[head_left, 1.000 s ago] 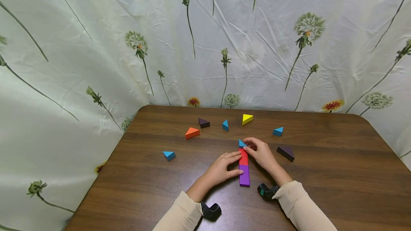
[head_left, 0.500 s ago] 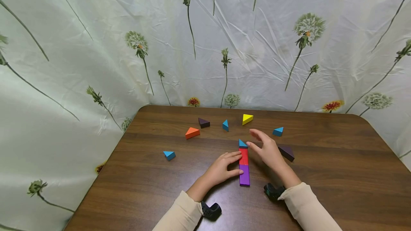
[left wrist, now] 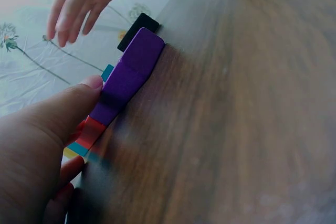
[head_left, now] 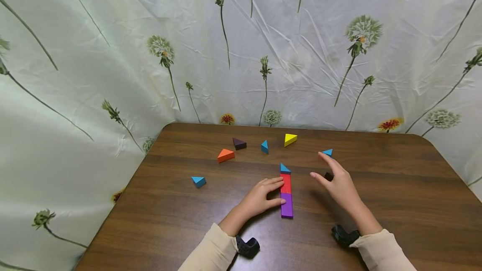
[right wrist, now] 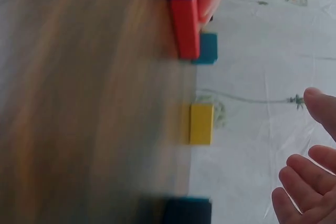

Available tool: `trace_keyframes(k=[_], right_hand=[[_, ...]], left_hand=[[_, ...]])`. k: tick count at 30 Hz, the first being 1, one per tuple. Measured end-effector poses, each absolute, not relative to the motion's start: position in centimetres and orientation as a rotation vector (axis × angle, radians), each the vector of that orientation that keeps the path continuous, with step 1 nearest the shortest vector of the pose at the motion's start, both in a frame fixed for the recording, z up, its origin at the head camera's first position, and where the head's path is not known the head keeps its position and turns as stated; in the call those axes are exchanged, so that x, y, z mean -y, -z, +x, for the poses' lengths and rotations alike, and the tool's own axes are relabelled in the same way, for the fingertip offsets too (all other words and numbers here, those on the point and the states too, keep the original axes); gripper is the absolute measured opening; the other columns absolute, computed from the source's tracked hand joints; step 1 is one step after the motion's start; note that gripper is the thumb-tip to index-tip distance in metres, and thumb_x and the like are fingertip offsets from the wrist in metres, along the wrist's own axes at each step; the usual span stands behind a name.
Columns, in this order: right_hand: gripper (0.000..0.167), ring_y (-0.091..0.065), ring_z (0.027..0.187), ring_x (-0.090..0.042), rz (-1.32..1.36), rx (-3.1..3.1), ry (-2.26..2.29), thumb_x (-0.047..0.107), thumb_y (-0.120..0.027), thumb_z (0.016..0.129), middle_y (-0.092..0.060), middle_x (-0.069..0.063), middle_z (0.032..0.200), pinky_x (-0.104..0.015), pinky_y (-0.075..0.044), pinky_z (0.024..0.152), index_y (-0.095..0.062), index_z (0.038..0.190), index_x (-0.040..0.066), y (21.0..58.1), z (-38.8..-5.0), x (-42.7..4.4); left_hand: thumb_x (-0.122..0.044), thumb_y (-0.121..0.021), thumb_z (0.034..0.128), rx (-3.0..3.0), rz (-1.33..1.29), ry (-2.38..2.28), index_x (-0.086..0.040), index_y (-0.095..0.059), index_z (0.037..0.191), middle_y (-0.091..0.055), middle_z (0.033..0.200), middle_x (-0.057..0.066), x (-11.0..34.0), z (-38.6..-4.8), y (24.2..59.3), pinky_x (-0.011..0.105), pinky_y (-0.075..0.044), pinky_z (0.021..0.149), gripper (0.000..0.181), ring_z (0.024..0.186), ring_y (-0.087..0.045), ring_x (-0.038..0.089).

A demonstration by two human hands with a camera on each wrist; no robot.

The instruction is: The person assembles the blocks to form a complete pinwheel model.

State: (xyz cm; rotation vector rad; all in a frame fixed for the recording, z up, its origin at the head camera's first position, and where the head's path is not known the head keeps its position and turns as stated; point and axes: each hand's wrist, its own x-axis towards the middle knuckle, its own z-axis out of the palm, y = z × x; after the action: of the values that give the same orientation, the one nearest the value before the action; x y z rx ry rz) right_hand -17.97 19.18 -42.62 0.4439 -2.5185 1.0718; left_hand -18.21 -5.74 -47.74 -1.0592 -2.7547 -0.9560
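Observation:
In the head view a purple block [head_left: 287,207], a red block [head_left: 287,184] and a small blue triangular block [head_left: 284,169] lie end to end in a column. My left hand [head_left: 255,199] rests against its left side, fingertips on the red block and thumb on the purple one, fingers nearly straight. The left wrist view shows that thumb [left wrist: 92,83] at the purple block's edge. To the right, my right hand [head_left: 342,187] hovers with thumb and fingers spread, holding nothing. It mostly hides a dark block [head_left: 329,176] and partly covers another blue triangular block [head_left: 329,152].
Towards the back of the brown table [head_left: 169,221] stand a yellow block [head_left: 290,140], a blue one [head_left: 265,147], a dark one [head_left: 239,144] and an orange one [head_left: 226,156]. Another blue block [head_left: 198,182] lies at the left. A flowered curtain [head_left: 241,87] hangs behind.
The right hand has left the blue triangular block at the column's top and moved right, over the dark block, its fingers spreading. The left hand and the column stay put.

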Motion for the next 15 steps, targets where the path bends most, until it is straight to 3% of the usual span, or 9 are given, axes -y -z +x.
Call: trace_keyframes(k=[6, 15], right_hand=[[0.063, -0.040, 0.114, -0.043, 0.386, 2.554, -1.075, 0.021, -0.069, 0.080, -0.044, -0.024, 0.127, -0.058, -0.035, 0.085, -0.041, 0.132, 0.002, 43.3, -17.2, -21.1], [0.058, -0.045, 0.108, -0.043, 0.367, 2.532, -1.047, 0.014, -0.071, 0.077, -0.048, -0.024, 0.122, -0.056, -0.039, 0.081, -0.046, 0.127, -0.002, 44.6, -17.2, -22.9]], left_hand=[[-0.038, -0.062, 0.0831, 2.752, -1.067, 0.948, -0.011, -0.051, 0.129, -0.044, 0.134, -0.002, 5.8, -18.3, 47.8, 0.032, -0.027, 0.102, 0.054, 0.123, -0.038, 0.017], [-0.039, -0.061, 0.0835, 2.763, -1.063, 0.945, -0.011, -0.051, 0.129, -0.044, 0.134, -0.002, 5.8, -18.2, 47.7, 0.031, -0.026, 0.103, 0.054, 0.123, -0.037, 0.017]])
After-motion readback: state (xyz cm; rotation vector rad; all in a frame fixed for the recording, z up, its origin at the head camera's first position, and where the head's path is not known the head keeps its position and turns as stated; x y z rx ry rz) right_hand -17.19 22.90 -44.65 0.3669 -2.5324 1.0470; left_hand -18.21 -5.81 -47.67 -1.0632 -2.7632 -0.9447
